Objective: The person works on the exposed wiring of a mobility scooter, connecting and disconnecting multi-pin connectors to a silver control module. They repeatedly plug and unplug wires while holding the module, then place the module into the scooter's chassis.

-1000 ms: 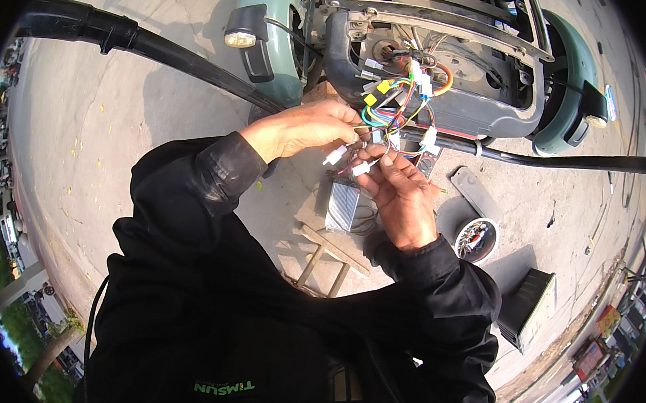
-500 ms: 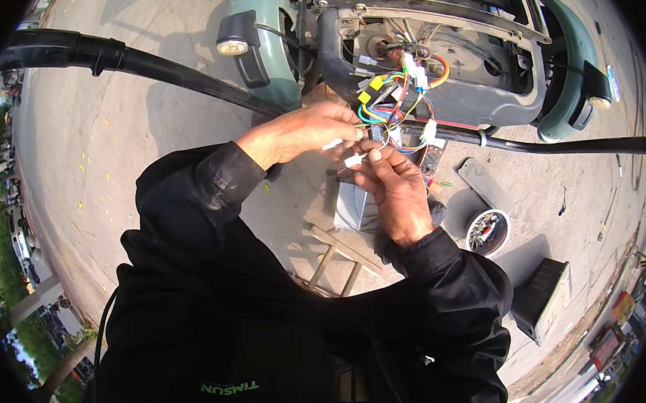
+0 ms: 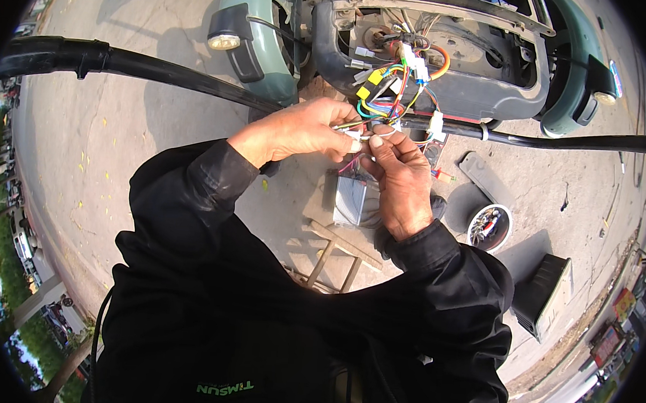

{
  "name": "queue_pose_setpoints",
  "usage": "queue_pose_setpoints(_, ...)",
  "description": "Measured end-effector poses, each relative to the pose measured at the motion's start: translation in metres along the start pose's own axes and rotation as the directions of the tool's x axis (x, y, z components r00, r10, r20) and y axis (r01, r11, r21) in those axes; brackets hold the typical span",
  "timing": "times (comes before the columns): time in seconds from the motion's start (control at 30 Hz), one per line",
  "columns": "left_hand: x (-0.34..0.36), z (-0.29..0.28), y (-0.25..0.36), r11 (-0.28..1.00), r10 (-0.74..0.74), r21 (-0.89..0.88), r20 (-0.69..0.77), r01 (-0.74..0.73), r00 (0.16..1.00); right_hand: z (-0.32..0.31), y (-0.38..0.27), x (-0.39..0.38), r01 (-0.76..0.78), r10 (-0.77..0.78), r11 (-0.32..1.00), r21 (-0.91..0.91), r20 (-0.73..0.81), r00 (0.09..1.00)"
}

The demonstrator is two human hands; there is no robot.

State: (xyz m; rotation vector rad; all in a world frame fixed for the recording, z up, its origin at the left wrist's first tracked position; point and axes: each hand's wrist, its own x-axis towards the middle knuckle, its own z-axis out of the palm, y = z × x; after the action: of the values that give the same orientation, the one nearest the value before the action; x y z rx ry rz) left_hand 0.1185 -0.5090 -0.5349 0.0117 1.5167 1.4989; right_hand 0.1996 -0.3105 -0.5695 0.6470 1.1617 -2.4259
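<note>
My left hand (image 3: pixel 305 134) is closed, its thumb and fingers pinching a small white wire connector (image 3: pixel 353 135). Close against it, my right hand (image 3: pixel 403 183) pinches a thin white wire and its connector end, mostly covered by the fingertips. Whether the two connector parts are joined I cannot tell. Just beyond the fingers spreads a bundle of coloured wires (image 3: pixel 398 94) with white and yellow plugs, coming out of the vehicle's open body (image 3: pixel 450 91). Another white connector (image 3: pixel 435 123) hangs on wires right of my hands. Below them stands a silver finned metal box (image 3: pixel 350 201).
A black bar (image 3: pixel 174 76) crosses in front of me. Green fenders with lamps (image 3: pixel 224 42) flank the vehicle. On the ground at right are a grey flat cover (image 3: pixel 482 175), a round tub of small parts (image 3: pixel 508 214) and a black bin (image 3: pixel 541 295). A wooden frame (image 3: pixel 335 247) lies nearer.
My hands have come closer together, bringing the white connector in the left up to the one in the right. The right fingers have risen slightly. The view has shifted a little.
</note>
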Motion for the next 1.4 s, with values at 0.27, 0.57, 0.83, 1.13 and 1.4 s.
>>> queue_pose_setpoints(0.27, -0.005, 0.0, 0.006, 0.999, -0.036, -0.013, 0.018, 0.036, 0.999, 0.001, -0.002, 0.0, 0.005, -0.005, 1.0, -0.03, -0.007, 1.0)
queue_pose_setpoints(0.57, -0.029, -0.008, 0.012, 0.989, -0.146, 0.029, 0.07, 0.144, 0.987, 0.007, -0.009, -0.006, -0.013, 0.011, 0.994, -0.108, -0.019, 1.0)
queue_pose_setpoints(0.83, -0.034, -0.011, -0.002, 0.996, -0.086, 0.009, -0.054, 0.086, 0.995, 0.013, -0.015, -0.004, -0.079, 0.081, 0.991, -0.11, 0.015, 0.997)
queue_pose_setpoints(1.13, -0.032, 0.006, -0.01, 0.972, 0.046, 0.232, -0.027, -0.039, 0.999, 0.017, -0.006, 0.002, -0.041, 0.094, 0.951, -0.308, 0.158, 0.983)
queue_pose_setpoints(1.4, -0.033, 0.013, -0.01, 0.794, 0.302, 0.59, -0.173, -0.147, 0.938, 0.018, 0.001, 0.004, -0.008, 0.026, 0.965, -0.263, 0.065, 0.998)
